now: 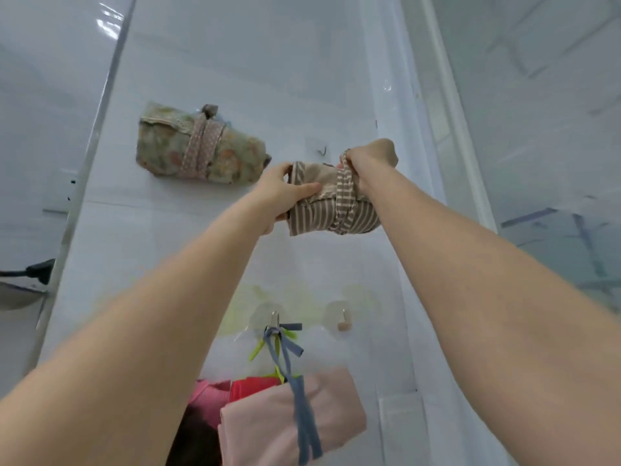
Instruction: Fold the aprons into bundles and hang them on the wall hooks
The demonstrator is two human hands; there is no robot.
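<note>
Head view, wall inspection, left to right. On the left, a floral bundle (198, 146) already hangs high on the white wall (235, 62), bound by a dotted tie.

Your left hand (279, 193) grips the left end of the striped bundle (331, 203), fingers curled round the back and thumb laid over the front fold. The bundle sits raised against the wall, just below the bare metal hook (322, 150) and apart from it. It is brown-and-cream striped cloth with a plain tan panel on top, rolled short and thick, and wrapped by its own striped strap (346, 196).

Your right hand (371, 159) is closed on the upper run of that strap at the bundle's right end, pulling it upward.

Handling, as a judgement: the bundle is light and soft, with no stiffness of its own. It will sag or unroll if the wrap slackens, so support the body from beneath and at the end, as your left hand does. The strap is the proper point of hold for hanging; whether a loop stands free for the hook I cannot tell. The cloth is not slippery or fragile.

Lower down, a pink bundle (292, 415) hangs by a blue tie from a clear adhesive hook (275, 317).
</note>
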